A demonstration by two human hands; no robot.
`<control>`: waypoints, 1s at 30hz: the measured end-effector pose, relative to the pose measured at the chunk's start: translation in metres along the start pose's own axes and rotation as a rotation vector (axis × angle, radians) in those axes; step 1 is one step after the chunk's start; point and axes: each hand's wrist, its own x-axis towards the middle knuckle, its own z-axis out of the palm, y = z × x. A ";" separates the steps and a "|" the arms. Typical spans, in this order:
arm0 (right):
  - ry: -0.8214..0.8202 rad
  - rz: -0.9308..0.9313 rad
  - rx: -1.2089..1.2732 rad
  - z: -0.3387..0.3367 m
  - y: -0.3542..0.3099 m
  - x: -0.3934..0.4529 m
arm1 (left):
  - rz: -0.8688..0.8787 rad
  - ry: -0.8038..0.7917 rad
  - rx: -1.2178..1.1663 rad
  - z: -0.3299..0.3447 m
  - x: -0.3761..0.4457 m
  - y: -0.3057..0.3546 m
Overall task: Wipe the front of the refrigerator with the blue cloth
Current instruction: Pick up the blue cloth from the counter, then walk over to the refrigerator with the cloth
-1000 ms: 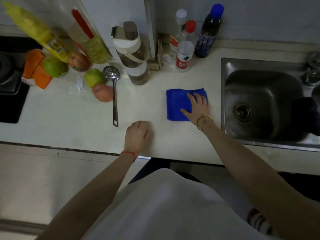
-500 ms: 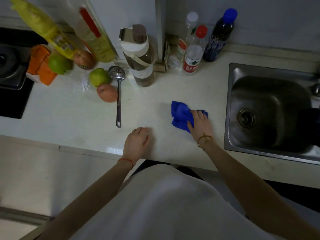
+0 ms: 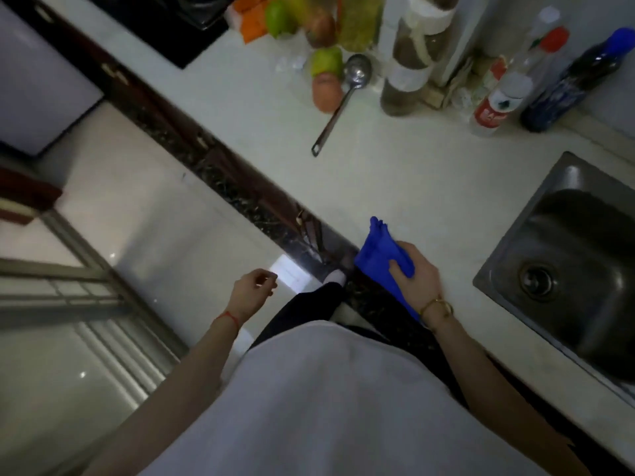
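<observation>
My right hand (image 3: 417, 278) grips the bunched blue cloth (image 3: 379, 255) at the front edge of the white counter (image 3: 395, 180), and part of the cloth hangs down past my wrist. My left hand (image 3: 252, 293) hangs off the counter over the floor, fingers loosely curled, holding nothing. A white, blurred appliance (image 3: 37, 84) at the far left may be the refrigerator; I cannot tell for sure.
A steel sink (image 3: 570, 266) is sunk into the counter on the right. A ladle (image 3: 343, 97), fruit (image 3: 326, 77), a large jar (image 3: 412, 63) and bottles (image 3: 508, 91) line the back of the counter. A black stove (image 3: 165, 25) sits top left. Glossy floor (image 3: 137, 235) lies on the left.
My right hand has bunched the cloth and pulled it to the counter's front edge. My left hand has come off the counter. The view has swung left, showing the floor.
</observation>
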 end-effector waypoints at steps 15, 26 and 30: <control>-0.556 0.234 -0.459 0.144 -0.010 -0.053 | -0.804 0.271 -0.592 0.012 -0.211 -0.260; -0.396 0.250 -0.307 0.258 -0.129 -0.020 | -0.848 0.348 -0.824 -0.094 -0.180 -0.318; -0.402 0.282 -0.373 0.283 -0.157 0.008 | -0.768 0.364 -0.816 -0.145 -0.136 -0.316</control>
